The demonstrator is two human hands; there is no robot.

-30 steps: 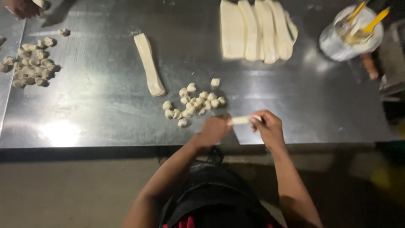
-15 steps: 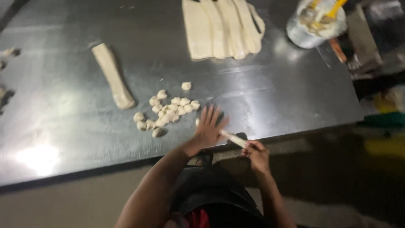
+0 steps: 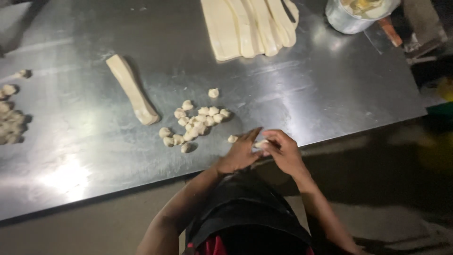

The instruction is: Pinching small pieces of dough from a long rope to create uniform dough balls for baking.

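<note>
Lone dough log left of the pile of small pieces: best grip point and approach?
Take the dough log near its middle, fingers across the narrow width, coming straight down from above. It lies flat on the steel table, slanted from upper left to lower right, with bare table along both long sides. Its lower end sits closest to the small dough pieces, so the middle probably gives safer clearance.
</note>
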